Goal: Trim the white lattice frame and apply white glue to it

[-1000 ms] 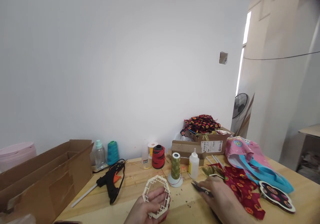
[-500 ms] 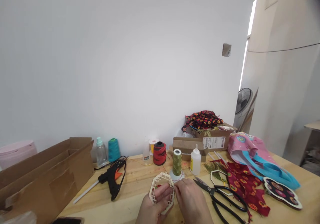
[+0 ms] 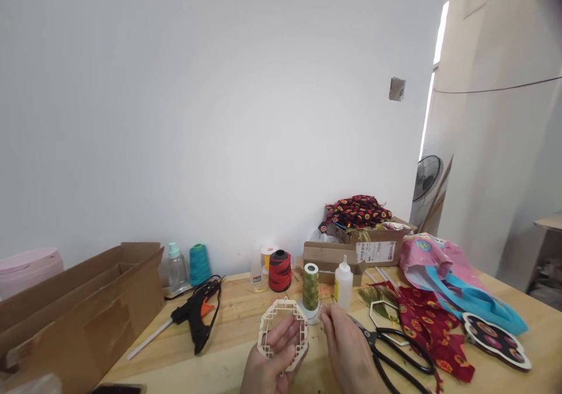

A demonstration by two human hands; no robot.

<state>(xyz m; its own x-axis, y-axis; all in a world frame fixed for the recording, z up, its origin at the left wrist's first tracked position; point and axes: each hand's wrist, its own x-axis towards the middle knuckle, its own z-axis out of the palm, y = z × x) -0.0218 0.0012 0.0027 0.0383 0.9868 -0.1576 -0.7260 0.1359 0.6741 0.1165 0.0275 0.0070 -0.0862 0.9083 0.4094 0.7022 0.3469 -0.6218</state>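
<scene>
Cream octagonal lattice frame clasped in my left grip

Closest to me, my left grip is clamped on the frame, thumb across its lower front and the other fingers spread behind its open middle. It is raised above the pale wooden surface, facing me and nearly upright. Just to its right, apart from it, my right grip has its fingertips drawn together (whether something thin sits between them, I cannot tell).

Beside my right grip lie black-handled metal scissors, the blades partly hidden behind my hand. Off to the left rests a black glue gun with an orange trigger. To the right of the scissors spreads a crumpled, dark red patterned cloth, with a dark patterned, scallop-edged piece with a white rim next to it.

Beyond my hands stand an olive-green thread spool and, near it on the right, a white squeeze bottle with a pointed nozzle. A red thread spool with a black core stands a little behind.

Farther back, a pile of dark patterned fabric tops a brown cardboard box with a white label, against a plain white wall.
</scene>
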